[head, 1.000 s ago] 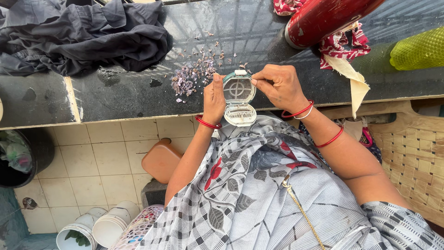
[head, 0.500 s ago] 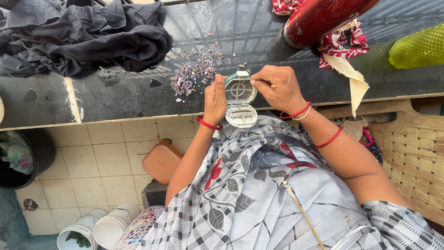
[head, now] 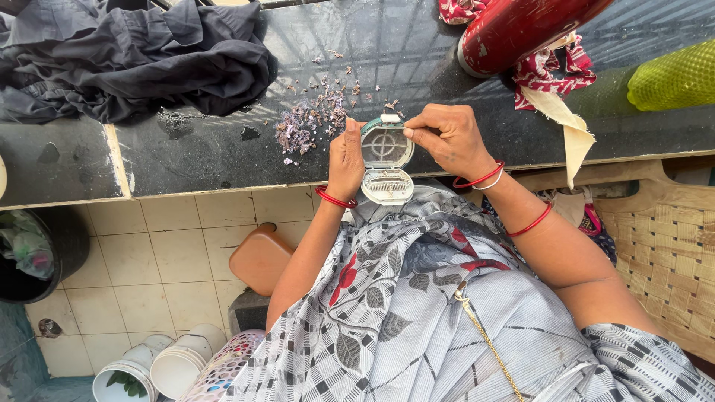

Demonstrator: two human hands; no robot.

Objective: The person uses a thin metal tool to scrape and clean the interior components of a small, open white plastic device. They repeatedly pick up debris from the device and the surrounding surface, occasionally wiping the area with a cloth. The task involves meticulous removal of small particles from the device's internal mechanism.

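Head view, reported near to far. Nearest the camera lies the patterned grey garment [head: 417,298] over the lap, both forearms rising from it toward 12 o'clock. Just beyond it, over the counter edge [head: 186,190], both hands hold one small hinged plastic case [head: 386,162], standing open. Its long axis runs 12 to 6 o'clock: the clear round lid with a teal rim sits at the 12 o'clock end, the white base tray with a row of thin pieces at the 6 o'clock end. The left hand [head: 345,160] lies at 9 o'clock of the case, fingers curled, thumb pressed against the lid's left rim; it is closed on the case. The right hand [head: 450,140] lies at 2 o'clock of the case, thumb and forefinger pinched on the lid's upper right rim, remaining fingers folded. The case therefore sits between the hands, touching both; neither hand is plainly nearer. Beyond the left thumb, at 11 o'clock, a heap of purple scraps [head: 307,125] rests on the dark counter, near but apart. Farther off lie a dark cloth [head: 141,59] at 10 o'clock and a red cylinder [head: 521,30] at 1 o'clock.
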